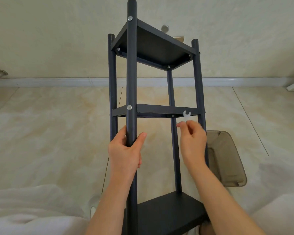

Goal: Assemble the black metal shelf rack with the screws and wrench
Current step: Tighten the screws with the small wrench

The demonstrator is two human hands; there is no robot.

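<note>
Gripping the nearest post point(131, 82) of the black metal rack point(112, 82), the left hand point(126, 150) curls thumb and fingers round it just below the middle shelf point(159, 109). Beside it, the right hand point(193, 141) pinches the lower end of a small white wrench point(186, 114) between thumb and fingertips. The wrench is blurred, its forked end up against the front edge of that shelf near the right post point(198, 78); whether it sits on a fastener cannot be told. The rack runs from between the forearms up toward the wall point(58, 31), with four round dark posts and three flat rectangular shelves: the bottom shelf point(168, 212) is seen from above and the top shelf point(153, 46) from below. Silver screws point(129, 107) shine on the gripped post where the middle and top shelves meet it, and smaller heads show under the shelf corners. Beneath lies a beige marbled tile floor point(49, 124) edged by a white baseboard point(58, 81). A smoky translucent plastic tray point(227, 158) lies on the floor just right of the rack, and white fabric point(32, 214) fills the lower left corner.
</note>
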